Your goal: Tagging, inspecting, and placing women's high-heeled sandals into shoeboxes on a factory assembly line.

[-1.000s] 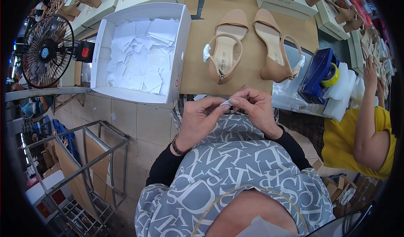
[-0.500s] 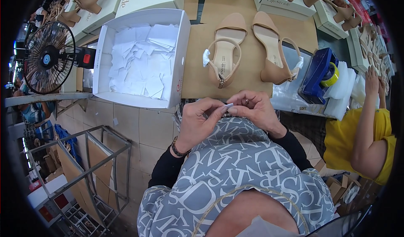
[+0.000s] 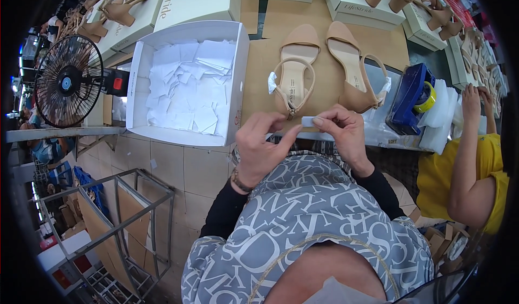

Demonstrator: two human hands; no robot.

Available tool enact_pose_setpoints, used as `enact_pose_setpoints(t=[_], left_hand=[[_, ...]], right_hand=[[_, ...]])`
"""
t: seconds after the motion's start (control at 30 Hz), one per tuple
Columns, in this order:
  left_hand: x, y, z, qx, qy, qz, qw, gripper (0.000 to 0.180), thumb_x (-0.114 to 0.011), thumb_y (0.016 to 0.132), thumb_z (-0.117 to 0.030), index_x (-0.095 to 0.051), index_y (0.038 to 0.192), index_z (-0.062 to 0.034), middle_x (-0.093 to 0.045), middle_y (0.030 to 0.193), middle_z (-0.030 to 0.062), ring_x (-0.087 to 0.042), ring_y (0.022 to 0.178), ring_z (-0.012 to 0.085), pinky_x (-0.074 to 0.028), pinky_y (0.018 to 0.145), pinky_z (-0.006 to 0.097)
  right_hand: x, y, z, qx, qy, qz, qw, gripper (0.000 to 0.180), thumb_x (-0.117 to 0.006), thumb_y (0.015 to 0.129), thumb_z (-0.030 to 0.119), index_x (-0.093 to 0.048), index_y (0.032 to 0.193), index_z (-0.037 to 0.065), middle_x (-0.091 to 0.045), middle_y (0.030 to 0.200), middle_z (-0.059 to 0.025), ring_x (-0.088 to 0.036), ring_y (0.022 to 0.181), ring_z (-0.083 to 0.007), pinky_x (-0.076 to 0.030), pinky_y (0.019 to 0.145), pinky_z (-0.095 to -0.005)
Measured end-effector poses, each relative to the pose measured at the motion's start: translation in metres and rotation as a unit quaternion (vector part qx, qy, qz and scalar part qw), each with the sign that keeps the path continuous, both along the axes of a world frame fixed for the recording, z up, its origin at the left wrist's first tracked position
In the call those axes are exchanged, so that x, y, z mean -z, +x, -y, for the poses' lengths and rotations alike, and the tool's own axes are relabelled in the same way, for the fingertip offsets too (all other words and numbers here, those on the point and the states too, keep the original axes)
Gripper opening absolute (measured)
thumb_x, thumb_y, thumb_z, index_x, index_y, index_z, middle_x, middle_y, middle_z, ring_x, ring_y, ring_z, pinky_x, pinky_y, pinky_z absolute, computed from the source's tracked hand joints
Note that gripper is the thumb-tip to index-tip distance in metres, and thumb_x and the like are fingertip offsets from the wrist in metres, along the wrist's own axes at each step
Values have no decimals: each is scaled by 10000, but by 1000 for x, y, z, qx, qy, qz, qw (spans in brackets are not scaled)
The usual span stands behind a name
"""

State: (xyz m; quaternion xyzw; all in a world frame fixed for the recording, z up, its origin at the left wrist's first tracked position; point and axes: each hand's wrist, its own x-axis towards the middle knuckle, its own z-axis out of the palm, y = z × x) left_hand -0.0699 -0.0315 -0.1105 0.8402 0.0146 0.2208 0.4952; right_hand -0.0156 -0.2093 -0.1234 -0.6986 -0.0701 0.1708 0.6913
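My right hand [image 3: 347, 139] pinches a small folded piece of white paper [image 3: 307, 121] between thumb and forefinger. Just left of it, my left hand [image 3: 259, 146] has its thumb and forefinger apart with nothing between them, close to the heel of the left beige sandal [image 3: 301, 35]. The right beige sandal [image 3: 342, 32] lies beside its mate on brown cardboard [image 3: 259, 55], both toes pointing away from me. White wrapping [image 3: 272, 83] covers the strap buckle of the left one. To the left stands an open white box [image 3: 241, 74] holding many loose white paper slips [image 3: 189, 88].
A blue tape dispenser [image 3: 405, 101] with yellow tape and white foam wraps [image 3: 439, 115] sit at the right. Shoe boxes [image 3: 362, 13] with sandals line the far side. A black fan [image 3: 67, 82] and metal rack [image 3: 157, 196] are left; a person in yellow [image 3: 459, 179] works at right.
My left hand has let go of the paper and drawn left, its fingers spreading. The right hand has raised the paper slightly toward the sandals. The whole view has shifted a little.
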Motion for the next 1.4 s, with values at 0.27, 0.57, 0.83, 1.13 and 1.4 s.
enact_pose_setpoints(t=[0.27, 0.57, 0.83, 1.13, 1.4], left_hand=[[2, 7, 5, -2, 79, 45, 996, 125, -710, 686, -14, -593, 725, 1, -559, 603, 43, -544, 511, 126, -417, 477, 236], [7, -1, -15, -11, -265, -162, 951, 218, -575, 876, -182, -613, 924, 27, -614, 775, 28, -529, 647, 55, -418, 595, 192], [2, 6, -12, 84, -414, -213, 881, 165, -639, 823, -85, -613, 929, 38, -637, 818, 52, -574, 720, 64, -470, 662, 190], [0, 6, -10, 77, -420, -192, 884, 110, -651, 795, -26, -612, 880, 34, -631, 779, 40, -563, 681, 44, -453, 612, 172], [-1, 4, 13, 50, -326, -128, 935, 107, -630, 803, -8, -613, 895, 43, -632, 760, 27, -558, 653, 42, -451, 596, 176]], right_hand=[[10, -8, -24, -6, -24, 2, 1000, 54, -664, 775, 44, -656, 796, -5, -559, 729, -4, -504, 630, -53, -400, 574, -191], [6, -8, -37, 0, 126, -105, 987, 76, -649, 793, 62, -663, 839, 2, -621, 709, -20, -528, 619, -60, -434, 588, -194], [0, -9, -37, 1, 135, -137, 981, 66, -644, 798, 65, -642, 828, 6, -594, 720, -25, -528, 638, -79, -460, 603, -225], [5, -6, -32, -23, 201, -209, 957, 96, -639, 810, 81, -626, 872, 8, -602, 771, -24, -530, 678, -78, -463, 650, -229], [-10, -9, -27, -11, 118, -116, 986, 90, -598, 842, 89, -585, 864, 3, -571, 760, 11, -486, 680, -44, -402, 624, -185]])
